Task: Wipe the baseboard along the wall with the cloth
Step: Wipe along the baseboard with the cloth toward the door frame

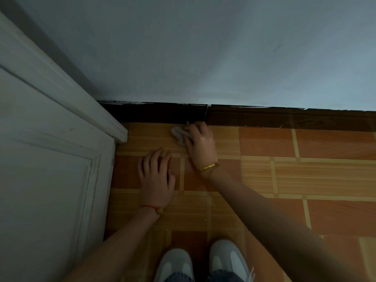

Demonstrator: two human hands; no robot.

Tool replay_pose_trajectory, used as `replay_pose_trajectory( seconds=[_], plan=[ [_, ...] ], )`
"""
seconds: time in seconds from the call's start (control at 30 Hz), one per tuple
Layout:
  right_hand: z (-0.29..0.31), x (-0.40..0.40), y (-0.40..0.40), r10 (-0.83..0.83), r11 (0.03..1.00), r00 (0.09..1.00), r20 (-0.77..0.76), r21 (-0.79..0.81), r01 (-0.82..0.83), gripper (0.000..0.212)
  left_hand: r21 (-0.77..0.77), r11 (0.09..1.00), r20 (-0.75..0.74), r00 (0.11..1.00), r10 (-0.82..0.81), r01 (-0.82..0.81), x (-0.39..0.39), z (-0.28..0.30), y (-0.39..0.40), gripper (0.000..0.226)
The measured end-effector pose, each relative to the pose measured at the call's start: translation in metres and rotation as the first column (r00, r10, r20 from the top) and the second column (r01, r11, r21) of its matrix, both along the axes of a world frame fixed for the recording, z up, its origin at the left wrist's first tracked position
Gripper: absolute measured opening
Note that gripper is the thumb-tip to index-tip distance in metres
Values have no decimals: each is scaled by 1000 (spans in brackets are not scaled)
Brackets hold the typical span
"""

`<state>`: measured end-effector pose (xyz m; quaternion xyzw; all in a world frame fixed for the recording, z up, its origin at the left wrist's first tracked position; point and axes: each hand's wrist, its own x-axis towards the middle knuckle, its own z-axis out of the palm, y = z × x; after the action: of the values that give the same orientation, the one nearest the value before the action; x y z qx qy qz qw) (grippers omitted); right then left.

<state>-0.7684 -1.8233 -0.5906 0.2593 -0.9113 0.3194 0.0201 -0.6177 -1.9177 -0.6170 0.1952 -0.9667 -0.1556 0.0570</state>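
A dark brown baseboard [264, 118] runs along the foot of the pale blue wall, with a joint near its middle. My right hand [200, 144] grips a small grey cloth [179, 135] and presses it at the bottom of the baseboard, just left of the joint. Part of the cloth sticks out to the left of the fingers on the floor. My left hand [156, 176] lies flat on the floor, fingers spread, nearer to me and left of the right hand. It holds nothing.
A white panelled door and its frame [50, 159] fill the left side and meet the baseboard in the corner. The floor [284, 180] is orange and tan wood-pattern tile. My two white shoes [203, 261] stand at the bottom edge.
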Motion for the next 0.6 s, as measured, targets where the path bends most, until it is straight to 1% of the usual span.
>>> replay_pose_trajectory(
  seconds=[0.1,0.17,0.27,0.37,0.43,0.5,0.53,0.6],
  plan=[
    [1,-5,6,32,999,999,-20,23,-31,25,1,1000,4,1000,-4,4,0,0,0,49],
    [0,-10,27,-29,1000,1000,-10,11,29,28,13,1000,10,1000,0,-1,0,0,0,49],
    [-1,-24,77,-224,975,975,-6,-1,224,36,22,1000,4,1000,9,-9,0,0,0,49],
    [3,-41,127,-467,884,884,-12,12,467,33,25,1000,-7,1000,13,-13,0,1,1,48],
    [4,-48,142,-552,834,834,3,15,552,31,33,999,-4,1000,29,-29,-2,4,4,47],
    [4,-47,135,-538,843,843,5,38,537,32,56,997,-14,998,59,-58,-7,8,8,46],
    [3,-44,126,-495,868,869,-5,48,495,33,68,996,-22,998,65,-64,-11,10,11,45],
    [1,-34,101,-356,932,934,-30,60,357,32,78,996,-35,999,34,-31,-21,12,19,45]
  ],
)
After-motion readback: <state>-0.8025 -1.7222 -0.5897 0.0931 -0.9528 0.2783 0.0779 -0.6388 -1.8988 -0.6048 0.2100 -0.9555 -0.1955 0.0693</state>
